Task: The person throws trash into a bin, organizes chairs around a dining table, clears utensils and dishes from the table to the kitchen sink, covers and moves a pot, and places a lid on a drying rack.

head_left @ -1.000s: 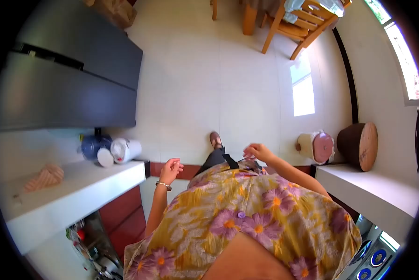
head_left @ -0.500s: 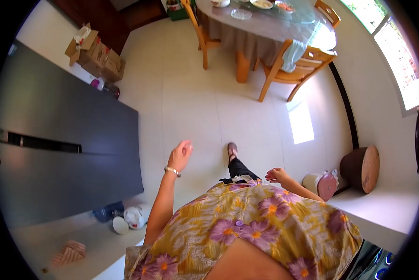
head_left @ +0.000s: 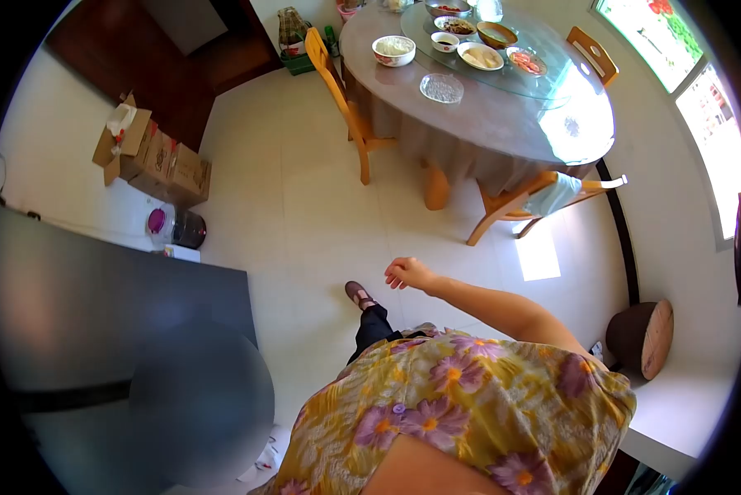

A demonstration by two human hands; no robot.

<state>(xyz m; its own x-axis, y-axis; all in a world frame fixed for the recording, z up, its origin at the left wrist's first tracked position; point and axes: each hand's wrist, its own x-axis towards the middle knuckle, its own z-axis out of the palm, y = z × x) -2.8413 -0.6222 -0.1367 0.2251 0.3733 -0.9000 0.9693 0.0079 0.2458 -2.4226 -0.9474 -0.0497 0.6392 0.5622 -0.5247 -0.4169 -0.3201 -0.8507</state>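
Observation:
My right hand (head_left: 409, 274) is held out in front of my body over the tiled floor. Its fingers are loosely bent and a little apart, with nothing in them. It touches no object. Below it, my foot in a brown shoe (head_left: 359, 294) steps forward. My left hand is out of the frame. The nearest thing ahead is the round dining table (head_left: 502, 124), with a white bowl of rice (head_left: 394, 51), a clear glass dish (head_left: 442, 88) and several dishes of food on a glass turntable (head_left: 543, 43).
A wooden chair (head_left: 345, 99) stands at the table's left. Another chair (head_left: 510, 202) with a pale cloth (head_left: 554, 195) is at the front. To my left is a dark grey cabinet (head_left: 123, 272), partly blurred. Cardboard boxes (head_left: 160, 165) line the wall; a brown drum (head_left: 632, 334) is at right.
I have stepped forward, so the table looks closer. My right arm has swung forward across my front. The left hand has left the view. Both stay clear of any object.

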